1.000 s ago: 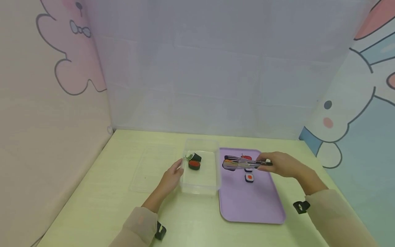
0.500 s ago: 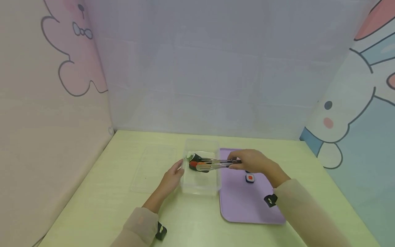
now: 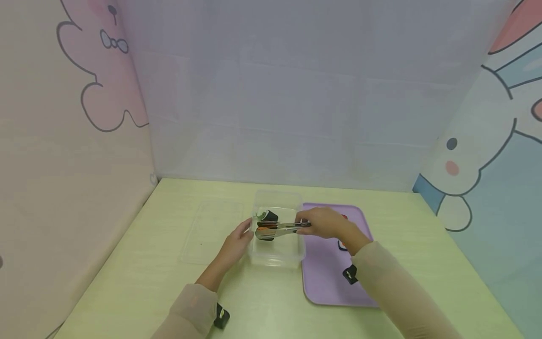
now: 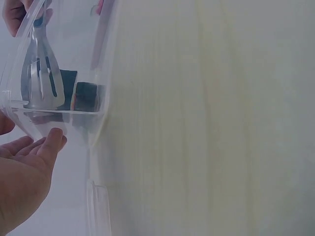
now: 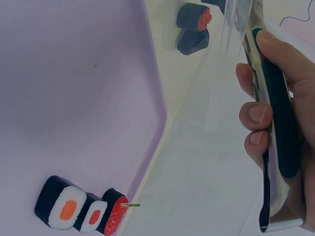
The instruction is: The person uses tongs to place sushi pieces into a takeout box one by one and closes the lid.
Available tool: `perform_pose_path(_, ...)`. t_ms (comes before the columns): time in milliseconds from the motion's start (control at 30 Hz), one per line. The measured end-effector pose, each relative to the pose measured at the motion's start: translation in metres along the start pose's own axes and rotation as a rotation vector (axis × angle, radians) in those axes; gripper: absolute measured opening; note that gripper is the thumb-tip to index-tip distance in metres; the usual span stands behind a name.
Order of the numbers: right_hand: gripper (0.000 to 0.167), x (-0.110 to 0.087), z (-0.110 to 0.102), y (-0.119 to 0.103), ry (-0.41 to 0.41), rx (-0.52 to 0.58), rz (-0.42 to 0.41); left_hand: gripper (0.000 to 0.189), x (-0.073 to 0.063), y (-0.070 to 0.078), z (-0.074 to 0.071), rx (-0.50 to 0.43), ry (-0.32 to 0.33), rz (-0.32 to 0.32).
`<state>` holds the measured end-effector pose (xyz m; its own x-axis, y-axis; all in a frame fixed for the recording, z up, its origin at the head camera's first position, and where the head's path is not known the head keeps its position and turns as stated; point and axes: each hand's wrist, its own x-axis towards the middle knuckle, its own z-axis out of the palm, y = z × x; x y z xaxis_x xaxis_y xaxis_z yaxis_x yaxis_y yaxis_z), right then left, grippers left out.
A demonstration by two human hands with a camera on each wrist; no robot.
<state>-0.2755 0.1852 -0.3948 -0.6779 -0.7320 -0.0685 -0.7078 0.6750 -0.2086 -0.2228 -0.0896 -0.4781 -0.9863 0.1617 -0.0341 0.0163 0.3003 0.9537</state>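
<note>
My right hand grips metal serving tongs with dark handle grips. The tong ends reach into a clear plastic box, around an orange-topped piece of sushi. Behind them in the box lies a dark sushi roll with green at its end; the red-topped piece is mostly hidden by the tongs. At the box's left wall rests my left hand, its fingers extended along the outside. The left wrist view shows the slotted tong head through the clear plastic, beside the dark pieces.
Right of the box lies a lilac tray, partly under my right forearm. Several sushi pieces remain on it, including a white roll with an orange centre and a red-topped piece. A clear flat lid lies left of the box.
My right hand has moved left from over the tray to the box, carrying the orange-topped sushi in the tongs. The left hand has stayed at the box wall.
</note>
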Motion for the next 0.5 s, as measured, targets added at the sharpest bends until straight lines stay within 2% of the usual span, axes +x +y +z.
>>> perform_pose_path(200,0.017,0.0047,0.0009,-0.0041,-0.029,-0.024,0.044,0.050,0.0010,-0.0004,0.0000,-0.001,0.002,-0.002)
perform_pose_path(500,0.020,0.0065,-0.0038,-0.0079,-0.048,-0.046,0.053,0.050,0.0027,0.0001,0.0009,-0.002,0.005,-0.007)
